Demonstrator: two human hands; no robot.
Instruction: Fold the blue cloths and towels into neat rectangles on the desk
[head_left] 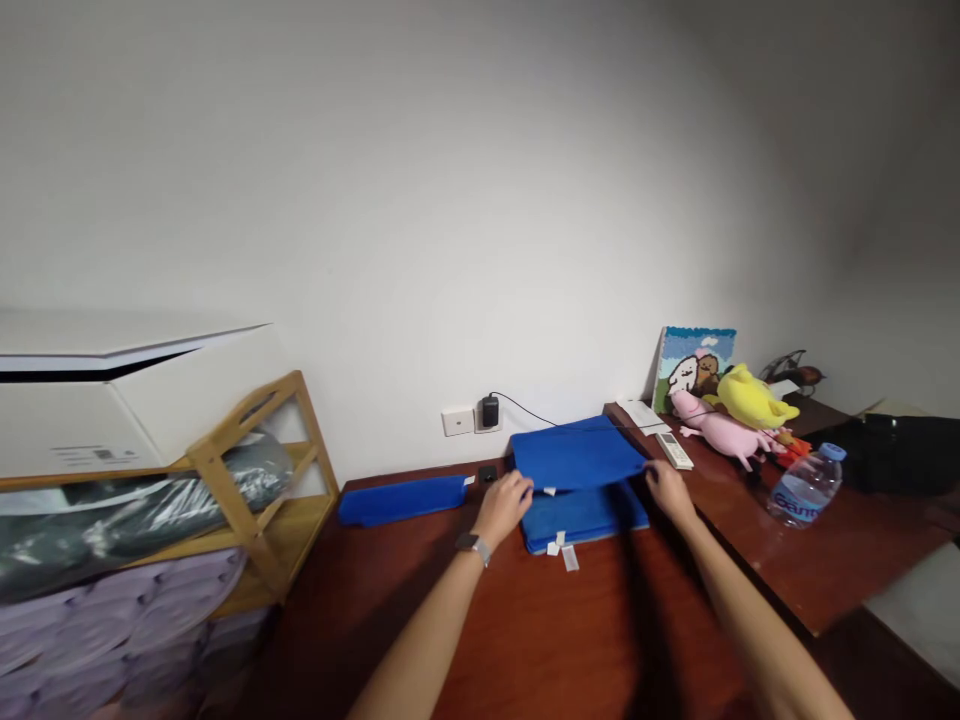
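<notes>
My left hand (504,508), with a watch on the wrist, pinches the near left corner of a blue towel (577,452). My right hand (669,492) grips its near right corner. The near edge of this towel is raised, while its far part reaches back toward the wall. Below it lies a stack of folded blue towels (585,518) with white tags sticking out at the front. Left of my left hand, another folded blue towel (405,500) lies along the wall, a white tag at its right end.
A black plug adapter (490,411) sits in the wall socket, its cable running right. On the right stand a water bottle (806,487), plush toys (724,430), a remote control (674,451) and a picture (694,365). A wooden shelf (247,480) with a white box (150,400) stands left.
</notes>
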